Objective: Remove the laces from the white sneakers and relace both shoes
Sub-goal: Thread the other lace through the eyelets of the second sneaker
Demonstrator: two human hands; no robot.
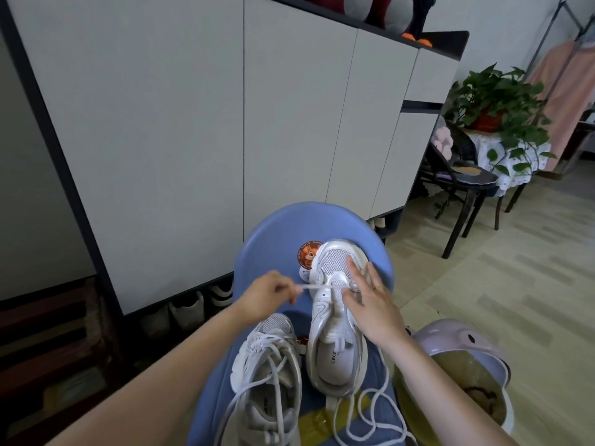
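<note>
We see the left hand (269,289) pinching a white lace (317,286), drawn taut across to the far sneaker (336,313). The right hand (370,300) lies on that sneaker's toe and eyelets, fingers straight and spread. The near sneaker (267,365), loosely laced, sits just beside it. Both rest on a blue seat (283,230), with more lace coiled at its near edge.
</note>
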